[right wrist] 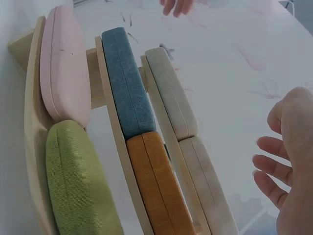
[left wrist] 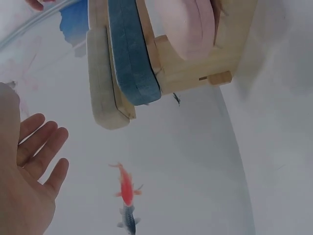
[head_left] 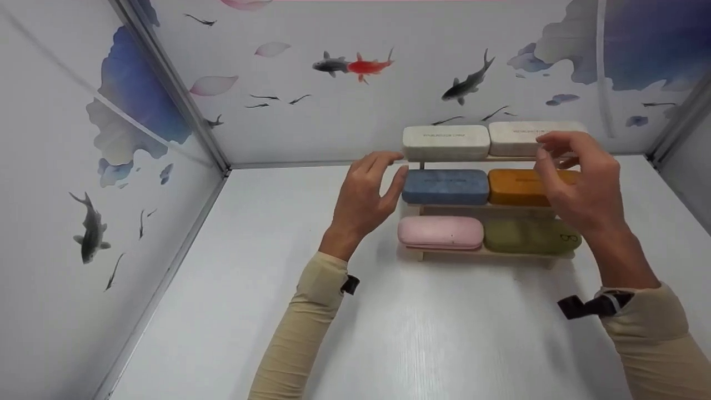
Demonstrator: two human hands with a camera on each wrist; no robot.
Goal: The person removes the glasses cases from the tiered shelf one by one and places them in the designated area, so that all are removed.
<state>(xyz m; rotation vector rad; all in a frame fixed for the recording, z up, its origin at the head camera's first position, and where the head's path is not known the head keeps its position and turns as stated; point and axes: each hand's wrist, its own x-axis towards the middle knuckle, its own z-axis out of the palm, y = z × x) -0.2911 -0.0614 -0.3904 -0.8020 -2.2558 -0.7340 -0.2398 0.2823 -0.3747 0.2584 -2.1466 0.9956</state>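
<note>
A three-tier wooden rack (head_left: 527,254) holds several glasses cases in pairs. On top sit a white glasses case (head_left: 446,143) and a second white glasses case (head_left: 514,139). The middle tier bears a blue glasses case (head_left: 445,187) and an orange glasses case (head_left: 514,187); below lie a pink glasses case (head_left: 440,232) and a green glasses case (head_left: 527,235). My left hand (head_left: 364,194) is at the rack's left side, fingers loosely bent, holding nothing. My right hand (head_left: 589,183) hovers over the right end, hiding parts of the orange and right white cases; the right wrist view shows it apart from them.
The white tabletop (head_left: 266,250) spreads around the rack. Behind it stands a white panel (head_left: 344,122) printed with fish and petals, and a similar side panel (head_left: 50,183) rises at the left. Each wrist bears a black strap (head_left: 597,305).
</note>
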